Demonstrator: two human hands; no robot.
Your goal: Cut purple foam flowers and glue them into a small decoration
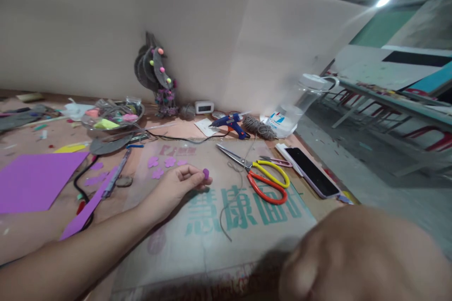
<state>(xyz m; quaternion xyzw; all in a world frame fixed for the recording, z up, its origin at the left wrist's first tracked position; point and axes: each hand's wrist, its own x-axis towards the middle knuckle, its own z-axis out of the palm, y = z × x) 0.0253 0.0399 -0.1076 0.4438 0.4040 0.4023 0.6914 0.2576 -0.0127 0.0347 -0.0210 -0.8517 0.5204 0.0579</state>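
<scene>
My left hand [186,179] is closed in a pinch, with a small purple piece [206,173] held between thumb and forefinger over the printed mat. Just behind it lie several purple flower cutouts [170,162]. Close to the camera at the lower right is my right hand [363,258], large and blurred; its fingers cannot be made out. Between the hands, scissors [267,181] with one yellow and one red handle rest on the mat, blades toward the far left. A loose grey yarn strand [225,225] curls beside them.
At the back stand a blue glue gun [231,123], a grey yarn ball [259,127], a clear bottle [296,99] and a grey ornament with pompoms [155,68]. A phone [312,171] lies right; purple sheet [38,181] and a bowl of scraps [113,116] left.
</scene>
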